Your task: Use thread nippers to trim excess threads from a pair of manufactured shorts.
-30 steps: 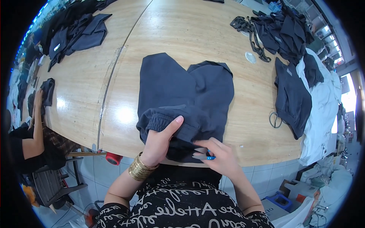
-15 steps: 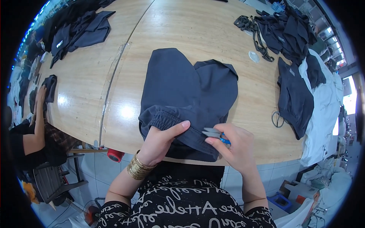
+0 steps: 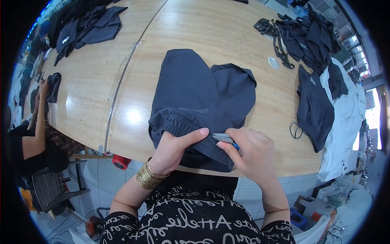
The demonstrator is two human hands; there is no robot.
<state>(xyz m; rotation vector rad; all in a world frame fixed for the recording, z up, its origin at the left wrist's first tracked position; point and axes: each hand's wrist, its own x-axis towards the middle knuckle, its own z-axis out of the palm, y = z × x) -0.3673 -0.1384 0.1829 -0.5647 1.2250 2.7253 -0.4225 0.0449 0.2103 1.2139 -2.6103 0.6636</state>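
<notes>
Dark grey shorts (image 3: 185,81) with a gathered elastic waistband lie on the table in front of me, legs pointing away. My left hand (image 3: 172,148) grips the waistband, thumb on top and fingers hidden beneath the cloth. Between the thumb and fingers of my right hand (image 3: 254,152) is a pair of thread snips (image 3: 221,138) with grey blades and a bit of blue showing. Its blade tips are at the waistband, just right of my left thumb. Whether they touch a thread is too small to tell.
Dark garments are piled at the far right (image 3: 310,40) and far left (image 3: 93,30). Another garment (image 3: 315,105) lies right, beside white cloth (image 3: 345,122) and dark loops (image 3: 295,130) like scissor handles. A dark strap (image 3: 280,51) lies near a pale disc (image 3: 273,62). Left, a co-worker's arm (image 3: 40,122) reaches the table.
My right hand has moved slightly left, bringing the snips closer to my left thumb. My left hand still grips the waistband. The co-worker's hand at the left has shifted.
</notes>
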